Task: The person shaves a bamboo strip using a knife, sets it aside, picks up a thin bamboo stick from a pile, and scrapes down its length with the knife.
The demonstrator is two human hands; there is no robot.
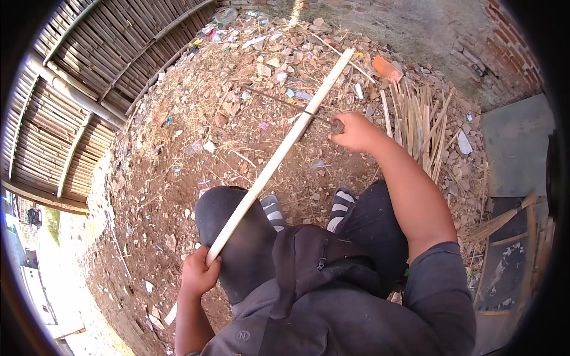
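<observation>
A long pale strip, apparently split bamboo (pixel 279 155), slants from my left thigh up to the far rubble. My left hand (pixel 198 272) is closed round its near part, with the thumb on top. Beyond my right knee, my right hand (pixel 354 133) grips the dark handle of a long thin-bladed knife (pixel 276 99). The blade is seen nearly edge-on and points to the far left. It crosses the strip in its farther half and appears to touch it. A short pale piece (pixel 171 313) shows below my left wrist; whether it belongs to the same strip, I cannot tell.
Several split strips (pixel 423 121) lie bundled on the right, near an orange brick piece (pixel 387 69). Rubble and litter cover the dirt (pixel 178 178). A bamboo fence (pixel 113 53) borders the left, a worn wall (pixel 427 35) the far right. Grey panels (pixel 515 145) stand at right.
</observation>
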